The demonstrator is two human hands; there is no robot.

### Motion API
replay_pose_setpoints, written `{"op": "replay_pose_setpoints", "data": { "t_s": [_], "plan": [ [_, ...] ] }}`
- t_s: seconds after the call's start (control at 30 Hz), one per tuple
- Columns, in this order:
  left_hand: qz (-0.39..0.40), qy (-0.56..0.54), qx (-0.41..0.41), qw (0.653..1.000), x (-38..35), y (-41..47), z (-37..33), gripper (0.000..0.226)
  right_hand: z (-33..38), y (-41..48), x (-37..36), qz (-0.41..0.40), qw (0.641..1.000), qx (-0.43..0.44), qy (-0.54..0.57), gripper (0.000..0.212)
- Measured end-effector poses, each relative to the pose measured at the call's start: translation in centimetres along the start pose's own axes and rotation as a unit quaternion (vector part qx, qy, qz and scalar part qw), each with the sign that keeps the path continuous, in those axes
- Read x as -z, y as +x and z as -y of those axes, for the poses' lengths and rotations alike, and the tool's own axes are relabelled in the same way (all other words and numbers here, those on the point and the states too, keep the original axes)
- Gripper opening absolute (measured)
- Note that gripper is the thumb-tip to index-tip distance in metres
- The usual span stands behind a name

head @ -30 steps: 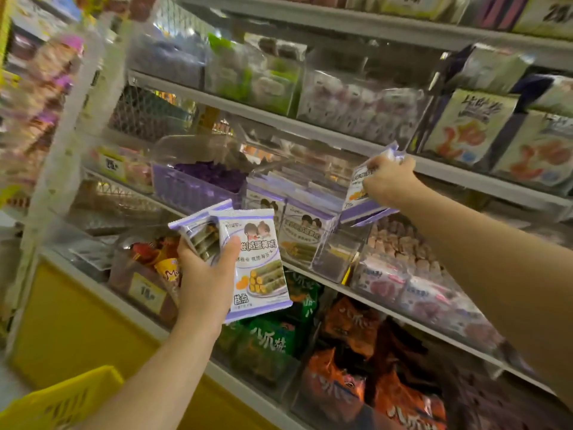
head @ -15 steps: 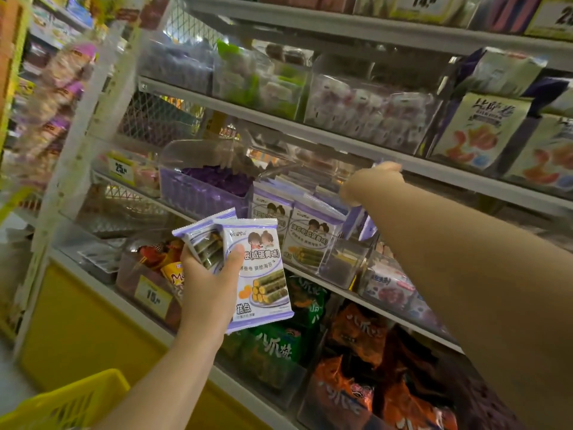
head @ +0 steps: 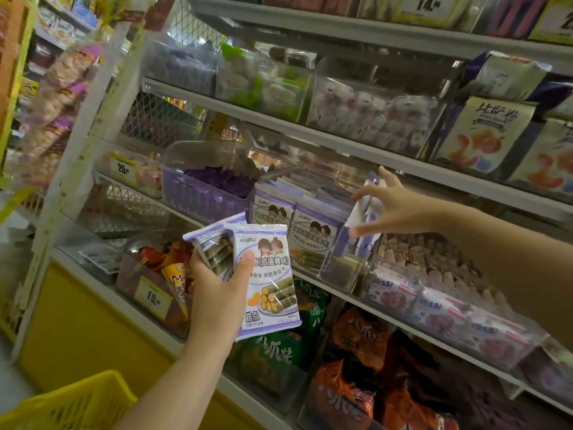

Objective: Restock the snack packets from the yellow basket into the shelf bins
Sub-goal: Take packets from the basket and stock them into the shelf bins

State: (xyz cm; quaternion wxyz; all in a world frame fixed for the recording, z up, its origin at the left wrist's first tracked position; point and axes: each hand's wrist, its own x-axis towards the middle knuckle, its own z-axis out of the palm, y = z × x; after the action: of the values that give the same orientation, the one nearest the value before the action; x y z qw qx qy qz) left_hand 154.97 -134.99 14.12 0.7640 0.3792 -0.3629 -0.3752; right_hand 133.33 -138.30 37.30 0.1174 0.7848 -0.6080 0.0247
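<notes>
the yellow basket [head: 71, 405] is sitting nearest, low left. above it the left hand [head: 217, 293] is gripping two purple snack packets [head: 266, 274], thumb over the front one. farther in, the right hand [head: 400, 209], half a second ago reaching deep into the clear bin [head: 341, 268], is now spreading its fingers [head: 389, 177], released, leaving the shelved packet [head: 359, 218] standing at the bin's right wall. two are still waiting.

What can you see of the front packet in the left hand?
It is a glossy white plastic packet with purple edges, crimped seams top and bottom, two cartoon figures, Chinese print and pictured seaweed rolls. It is roughly upright, slightly tilted, before the shelf. The left hand grips it, thumb on its face, with a second packet behind.
</notes>
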Motion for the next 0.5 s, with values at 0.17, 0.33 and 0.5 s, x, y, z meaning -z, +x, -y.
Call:
{"op": "replay_pose_setpoints", "data": {
  "t_s": [0.17, 0.33, 0.5],
  "plan": [
    [-0.001, 0.005, -0.001, 1.000, 0.0, -0.2, 0.3, 0.059, -0.7, 1.2, 0.4, -0.150, 0.974, 0.029, 0.167, 0.047],
    [0.000, 0.011, -0.018, 1.000, -0.1, 0.0, 0.9, 0.053, -2.1, 3.0, -0.5, -0.168, 0.950, -0.044, 0.260, 0.099],
    [0.010, 0.009, -0.007, 1.000, -0.1, 0.3, 1.2, 0.052, -2.9, 4.5, 0.7, -0.092, 0.933, -0.088, 0.336, 0.085]
  ]
}}
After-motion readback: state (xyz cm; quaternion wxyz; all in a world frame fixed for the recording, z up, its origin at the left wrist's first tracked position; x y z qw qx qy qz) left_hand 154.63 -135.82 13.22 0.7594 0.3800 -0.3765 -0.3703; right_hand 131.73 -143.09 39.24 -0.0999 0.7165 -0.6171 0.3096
